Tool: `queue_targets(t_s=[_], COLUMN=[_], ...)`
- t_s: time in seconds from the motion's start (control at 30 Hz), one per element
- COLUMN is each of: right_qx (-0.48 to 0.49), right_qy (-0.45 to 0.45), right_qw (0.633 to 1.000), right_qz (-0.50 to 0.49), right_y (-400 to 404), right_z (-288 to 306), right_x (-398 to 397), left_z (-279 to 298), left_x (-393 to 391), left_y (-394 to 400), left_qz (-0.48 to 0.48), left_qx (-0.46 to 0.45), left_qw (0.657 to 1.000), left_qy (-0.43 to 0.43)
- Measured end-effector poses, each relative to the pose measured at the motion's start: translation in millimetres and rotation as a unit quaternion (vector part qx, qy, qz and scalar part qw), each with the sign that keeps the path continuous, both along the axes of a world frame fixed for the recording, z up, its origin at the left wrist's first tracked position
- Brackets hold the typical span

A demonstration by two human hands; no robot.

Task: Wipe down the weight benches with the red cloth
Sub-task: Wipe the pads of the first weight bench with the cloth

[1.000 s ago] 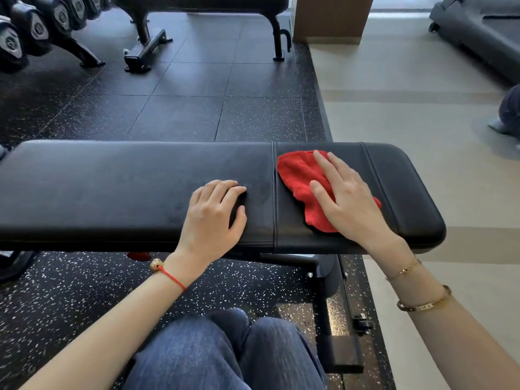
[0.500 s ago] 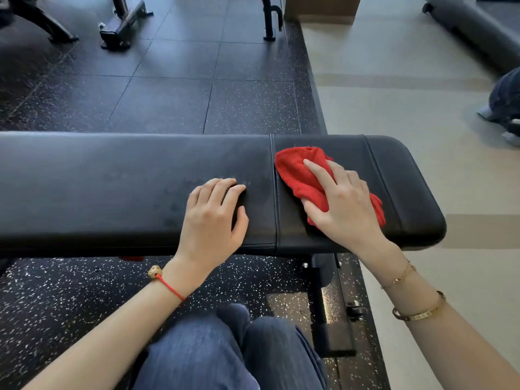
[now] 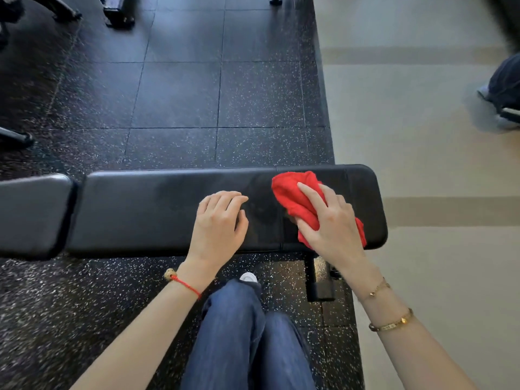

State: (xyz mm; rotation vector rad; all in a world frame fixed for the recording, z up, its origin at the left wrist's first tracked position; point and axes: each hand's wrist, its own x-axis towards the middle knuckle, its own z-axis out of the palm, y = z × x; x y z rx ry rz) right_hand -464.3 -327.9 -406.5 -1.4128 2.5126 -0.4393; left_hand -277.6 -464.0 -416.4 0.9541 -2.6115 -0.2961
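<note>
Now, compared with a moment earlier, more of the long black padded weight bench (image 3: 157, 209) is being shown, with a separate black seat pad (image 3: 31, 215) appearing at the far left across a narrow gap. The crumpled red cloth (image 3: 292, 192) is being kept near the right end of the tabletop, much where it was, and is being gripped by the right hand (image 3: 329, 223), whose forefinger is laid along its top while the thumb and remaining fingers are curled round its folds. The left hand (image 3: 219, 223) is being rested palm down on the pad just beside the cloth, fingers loosely bent and holding nothing, as before.

Dark speckled rubber floor tiles (image 3: 180, 94) are being seen beyond the bench, and pale smooth flooring (image 3: 422, 136) to the right. Black equipment feet (image 3: 118, 12) are being cut off at the top edge. Blue denim legs (image 3: 242, 333) are being seen below, with a black bench support post (image 3: 320, 280) beside them. A red string bracelet (image 3: 185, 285) is being worn on the left wrist and gold bracelets (image 3: 391, 322) on the right.

The cloth is bright red, bunched and soft-looking, partly hidden under the hand.
</note>
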Motion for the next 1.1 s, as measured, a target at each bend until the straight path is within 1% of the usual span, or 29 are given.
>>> queue_targets(t_s=[0.27,0.37,0.47,0.6,0.73,0.83,0.97,1.1], right_qx=[-0.028,-0.049,-0.078,-0.094,-0.106,-0.110,-0.114,-0.104], right_qy=[-0.028,-0.027,-0.023,-0.031,-0.031,-0.044,-0.046,-0.046], right_qw=[0.998,0.996,0.991,0.985,0.982,0.982,0.986,0.993], right_qz=[-0.043,-0.067,-0.102,-0.139,-0.154,-0.150,-0.113,-0.033], right_y=[10.2,12.4,16.8,26.8,40.0,50.0,67.8,89.4], right_z=[205.7,261.3,298.3,319.4,322.1,318.3,310.8,308.7], right_x=[-0.9,-3.6,-7.0,-21.6,-50.7,-84.3,-148.3,-233.6], left_z=[203.5,259.7,295.8,316.7,322.1,321.2,317.7,313.2], left_x=[2.0,-4.4,-13.9,-33.1,-64.2,-96.2,-154.7,-224.3], left_y=[-3.2,-2.7,-0.9,-1.6,-2.8,4.5,30.3,74.6], left_qz=[-0.018,-0.028,-0.033,-0.034,-0.048,-0.036,0.004,0.073], left_qx=[0.036,0.081,0.126,0.150,0.135,0.119,0.116,0.116], left_qw=[0.999,0.996,0.991,0.988,0.990,0.992,0.993,0.990], left_qy=[0.025,0.020,0.009,-0.003,0.003,-0.001,0.009,0.023])
